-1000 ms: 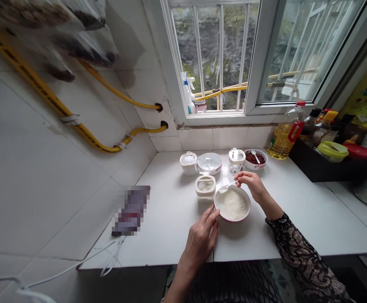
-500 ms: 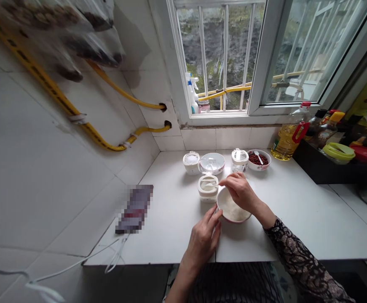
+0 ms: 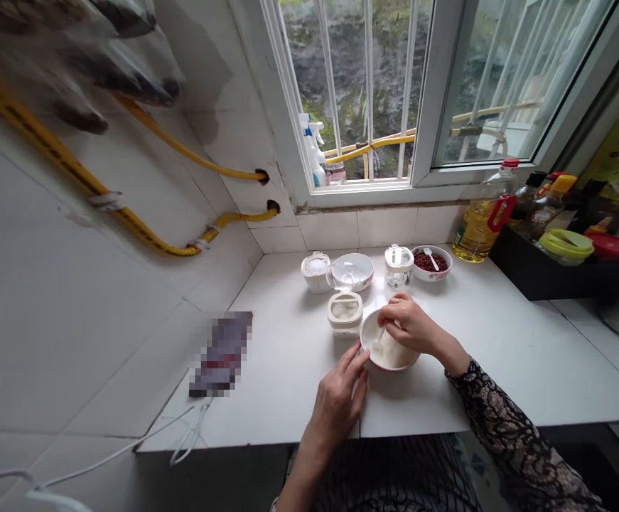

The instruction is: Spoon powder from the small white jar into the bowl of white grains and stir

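My right hand (image 3: 408, 323) pinches a small white spoon (image 3: 377, 345), its tip down in the pale powder (image 3: 394, 353) that fills the bottom of a bowl (image 3: 391, 370). At the bowl's left side, my left hand (image 3: 341, 391) holds the rim between thumb and fingers. Just left of that bowl stands a lidded seasoning jar (image 3: 345, 316) with pale contents. Behind it are a second jar (image 3: 317, 272) holding something white, a bowl with clear contents (image 3: 354, 274) and a third jar (image 3: 399, 266). Dark red grains fill another bowl (image 3: 433, 274), where a white spoon rests.
An oil bottle (image 3: 482, 220) stands at the back right, beside a black rack (image 3: 522, 263) of bottles and tubs. A blurred dark item (image 3: 222, 355) with a white cable (image 3: 186, 437) lies at the left. The counter's front edge runs close to my body.
My right hand has moved the spoon from over the seasoning jar rightward and down into the bowl of powder. My left hand stays at the bowl. The whole view has shifted slightly.
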`<state>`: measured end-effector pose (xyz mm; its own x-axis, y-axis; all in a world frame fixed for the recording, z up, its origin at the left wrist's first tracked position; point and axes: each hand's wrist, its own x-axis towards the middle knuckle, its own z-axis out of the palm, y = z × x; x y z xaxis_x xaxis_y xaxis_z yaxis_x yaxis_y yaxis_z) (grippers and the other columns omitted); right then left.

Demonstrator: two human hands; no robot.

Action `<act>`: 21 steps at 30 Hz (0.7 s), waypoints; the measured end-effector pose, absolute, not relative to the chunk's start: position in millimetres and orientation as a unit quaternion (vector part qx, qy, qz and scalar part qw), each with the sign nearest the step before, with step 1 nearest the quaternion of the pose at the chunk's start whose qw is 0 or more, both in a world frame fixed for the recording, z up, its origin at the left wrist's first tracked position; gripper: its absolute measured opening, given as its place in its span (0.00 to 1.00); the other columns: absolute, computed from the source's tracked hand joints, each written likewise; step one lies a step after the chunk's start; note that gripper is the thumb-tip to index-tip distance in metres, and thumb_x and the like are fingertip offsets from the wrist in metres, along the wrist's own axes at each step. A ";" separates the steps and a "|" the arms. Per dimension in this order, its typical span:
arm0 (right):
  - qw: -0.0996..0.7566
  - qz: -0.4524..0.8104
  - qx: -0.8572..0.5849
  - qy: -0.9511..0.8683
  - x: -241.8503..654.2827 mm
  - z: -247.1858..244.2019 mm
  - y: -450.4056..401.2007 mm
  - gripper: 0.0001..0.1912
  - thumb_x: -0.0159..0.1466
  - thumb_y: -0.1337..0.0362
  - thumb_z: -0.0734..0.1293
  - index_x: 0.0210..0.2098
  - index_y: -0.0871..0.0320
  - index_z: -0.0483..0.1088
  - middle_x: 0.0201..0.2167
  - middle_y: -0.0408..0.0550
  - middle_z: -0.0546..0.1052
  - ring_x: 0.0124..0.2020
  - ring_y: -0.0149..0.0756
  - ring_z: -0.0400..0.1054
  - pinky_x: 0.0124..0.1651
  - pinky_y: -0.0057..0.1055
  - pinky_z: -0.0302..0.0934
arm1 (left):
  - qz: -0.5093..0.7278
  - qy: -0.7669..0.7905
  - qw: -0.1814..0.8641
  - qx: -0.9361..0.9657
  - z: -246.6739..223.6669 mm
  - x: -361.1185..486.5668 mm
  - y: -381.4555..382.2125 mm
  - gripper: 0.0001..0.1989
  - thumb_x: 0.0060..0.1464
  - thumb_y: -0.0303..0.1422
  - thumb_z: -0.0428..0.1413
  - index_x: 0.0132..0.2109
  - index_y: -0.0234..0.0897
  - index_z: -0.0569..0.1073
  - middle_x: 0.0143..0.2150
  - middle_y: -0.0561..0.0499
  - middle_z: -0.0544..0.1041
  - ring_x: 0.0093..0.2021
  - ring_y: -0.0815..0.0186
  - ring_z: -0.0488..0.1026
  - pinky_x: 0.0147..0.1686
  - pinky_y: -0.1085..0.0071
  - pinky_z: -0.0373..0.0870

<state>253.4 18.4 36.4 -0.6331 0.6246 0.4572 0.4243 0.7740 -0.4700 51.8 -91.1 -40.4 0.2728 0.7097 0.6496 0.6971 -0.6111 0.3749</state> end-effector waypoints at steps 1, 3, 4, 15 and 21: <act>0.302 0.173 -0.290 -0.891 251.4 35.5 17.7 0.11 0.57 0.76 0.60 0.26 0.56 0.70 0.24 0.43 0.77 0.27 0.34 0.66 0.51 0.41 0.57 | 0.410 0.441 0.008 0.798 -40.3 51.8 -91.2 0.21 0.64 0.23 0.49 0.62 0.39 0.66 0.58 0.38 0.76 0.57 0.58 0.77 0.50 0.66 0.79; 0.310 0.204 -0.297 -0.880 250.1 35.5 17.2 0.12 0.57 0.75 0.60 0.25 0.56 0.70 0.22 0.42 0.76 0.27 0.34 0.66 0.51 0.40 0.57 | 0.409 0.440 0.009 0.800 -40.1 51.8 -91.2 0.21 0.64 0.23 0.49 0.61 0.39 0.66 0.58 0.38 0.75 0.57 0.58 0.76 0.51 0.66 0.78; 0.323 0.222 -0.310 -0.866 250.7 36.2 17.4 0.12 0.57 0.75 0.59 0.24 0.56 0.70 0.21 0.42 0.75 0.27 0.34 0.66 0.49 0.39 0.58 | 0.409 0.439 0.009 0.800 -39.9 51.8 -91.2 0.21 0.64 0.22 0.49 0.61 0.38 0.66 0.58 0.38 0.75 0.58 0.58 0.76 0.51 0.66 0.78; 0.421 0.492 -0.399 -0.650 260.6 41.4 27.6 0.08 0.49 0.65 0.62 0.20 0.58 0.72 0.16 0.41 0.69 0.21 0.31 0.60 0.29 0.30 0.55 | 0.410 0.436 0.003 0.801 -39.3 51.8 -90.9 0.19 0.64 0.23 0.48 0.60 0.37 0.67 0.57 0.38 0.76 0.57 0.58 0.77 0.50 0.67 0.78; 0.457 0.537 -0.415 -0.576 262.2 40.2 34.6 0.07 0.45 0.64 0.63 0.17 0.58 0.72 0.16 0.42 0.69 0.20 0.30 0.59 0.28 0.30 0.55 | 0.416 0.437 0.003 0.797 -38.5 52.8 -91.2 0.19 0.64 0.23 0.48 0.60 0.36 0.67 0.57 0.37 0.76 0.58 0.57 0.76 0.50 0.66 0.79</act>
